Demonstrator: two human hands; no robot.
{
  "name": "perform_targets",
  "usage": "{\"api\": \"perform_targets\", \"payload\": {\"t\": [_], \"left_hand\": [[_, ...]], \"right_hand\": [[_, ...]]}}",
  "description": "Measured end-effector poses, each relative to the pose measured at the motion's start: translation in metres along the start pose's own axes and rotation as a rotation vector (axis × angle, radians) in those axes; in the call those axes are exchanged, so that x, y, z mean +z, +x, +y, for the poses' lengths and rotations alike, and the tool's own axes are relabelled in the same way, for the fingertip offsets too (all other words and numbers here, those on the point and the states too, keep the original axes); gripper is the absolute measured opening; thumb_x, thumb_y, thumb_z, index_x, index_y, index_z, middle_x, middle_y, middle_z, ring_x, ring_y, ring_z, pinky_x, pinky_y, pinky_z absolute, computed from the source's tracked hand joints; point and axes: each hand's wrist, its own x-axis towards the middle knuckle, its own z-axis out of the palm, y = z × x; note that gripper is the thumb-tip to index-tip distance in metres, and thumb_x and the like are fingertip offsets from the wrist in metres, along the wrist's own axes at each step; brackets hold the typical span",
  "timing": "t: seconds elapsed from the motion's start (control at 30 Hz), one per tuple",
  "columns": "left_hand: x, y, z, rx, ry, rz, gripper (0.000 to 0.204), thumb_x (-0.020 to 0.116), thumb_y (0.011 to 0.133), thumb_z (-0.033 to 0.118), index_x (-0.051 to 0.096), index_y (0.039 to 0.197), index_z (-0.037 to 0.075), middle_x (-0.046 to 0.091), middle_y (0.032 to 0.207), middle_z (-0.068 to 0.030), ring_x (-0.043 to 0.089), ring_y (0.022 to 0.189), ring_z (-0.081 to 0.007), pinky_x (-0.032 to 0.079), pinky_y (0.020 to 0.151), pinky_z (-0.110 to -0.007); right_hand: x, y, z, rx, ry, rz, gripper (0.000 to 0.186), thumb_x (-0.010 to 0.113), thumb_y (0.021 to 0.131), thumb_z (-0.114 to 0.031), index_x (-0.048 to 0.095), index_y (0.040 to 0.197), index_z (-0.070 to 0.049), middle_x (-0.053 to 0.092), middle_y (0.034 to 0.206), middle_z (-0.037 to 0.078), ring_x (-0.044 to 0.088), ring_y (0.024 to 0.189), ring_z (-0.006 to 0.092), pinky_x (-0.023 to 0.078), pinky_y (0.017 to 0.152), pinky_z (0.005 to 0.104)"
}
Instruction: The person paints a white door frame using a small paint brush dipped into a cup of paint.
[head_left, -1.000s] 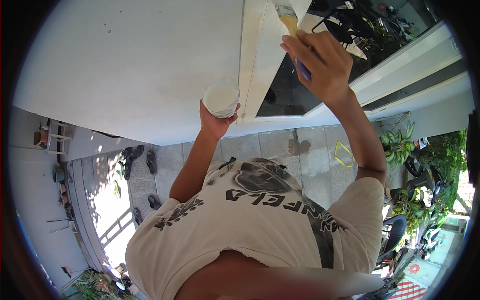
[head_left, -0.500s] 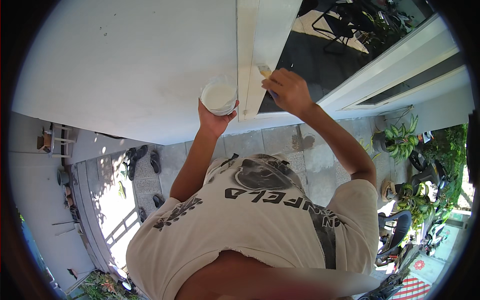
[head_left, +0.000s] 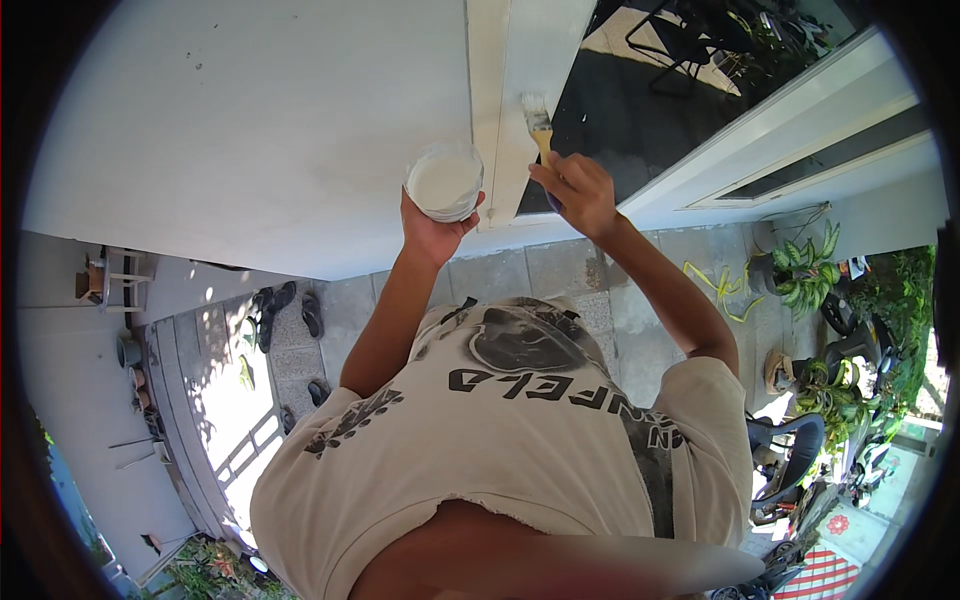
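Note:
My left hand is closed round the underside of a round tub of white paint, held upright beside the white wall. My right hand grips the handle of a paintbrush. The brush's whitish bristles point away from me and lie against or just over the pale door frame; whether they touch cannot be made out. Dark glass lies just right of the brush, inside the frame. The tub is a short way left of the brush.
A white wall rises on the left. Sandals lie on the paved floor. To the right stand a potted plant, a yellow cord-like strip on the floor and a dark chair. A white stool is far left.
The brush has turned more upright, its bristles now farther up the frame, and my right hand has shifted slightly down. The tub has moved slightly right.

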Motion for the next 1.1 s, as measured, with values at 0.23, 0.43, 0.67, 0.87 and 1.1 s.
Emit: {"api": "perform_targets", "payload": {"t": [0.23,0.43,0.67,0.87,1.1], "left_hand": [[-0.001,-0.004,0.005,0.018,0.03,0.005,0.068,0.033,0.096,0.068,0.054,0.137,0.018,0.064,0.127,-0.0082,0.066,0.106,-0.0335,0.053,0.074,-0.041],[0.004,-0.002,0.0,0.017,-0.008,0.003,0.065,0.037,0.096,0.063,0.055,0.134,0.014,0.065,0.122,-0.0146,0.066,0.104,-0.0337,0.055,0.072,-0.04],[-0.002,-0.001,-0.003,-0.008,-0.008,-0.014,0.066,0.033,0.096,0.068,0.053,0.137,0.02,0.064,0.126,-0.0079,0.065,0.106,-0.035,0.053,0.071,-0.041],[0.005,0.0,-0.004,-0.001,0.003,0.023,0.065,0.032,0.097,0.067,0.054,0.136,0.02,0.064,0.124,-0.0073,0.065,0.106,-0.0344,0.052,0.07,-0.04],[0.011,-0.005,-0.007,0.075,0.081,0.013,0.06,0.033,0.097,0.062,0.056,0.134,0.021,0.064,0.126,-0.0067,0.063,0.114,-0.0296,0.053,0.074,-0.045]], "right_hand": [[0.022,-0.038,-0.018,0.123,0.121,-0.123,0.022,0.077,0.077,-0.002,0.069,0.097,-0.007,0.059,0.087,0.006,0.059,0.07,0.0214,0.05,0.057,0.0344],[-0.004,0.003,0.004,0.126,0.094,-0.171,0.025,0.081,0.075,-0.004,0.07,0.097,-0.008,0.06,0.086,0.005,0.061,0.07,0.0217,0.051,0.058,0.0335],[-0.058,0.051,-0.004,0.066,-0.053,0.182,0.033,0.083,0.072,0.001,0.075,0.103,-0.005,0.065,0.095,0.015,0.062,0.07,0.0218,0.052,0.058,0.0321],[-0.002,-0.012,-0.012,0.141,0.043,-0.042,0.028,0.081,0.073,0.004,0.074,0.099,-0.004,0.064,0.091,0.011,0.061,0.07,0.0223,0.052,0.058,0.0327],[-0.057,0.028,-0.023,0.598,0.331,0.3,0.011,0.075,0.085,0.003,0.072,0.095,-0.001,0.065,0.086,0.01,0.061,0.071,0.0164,0.045,0.062,0.0253]]}}
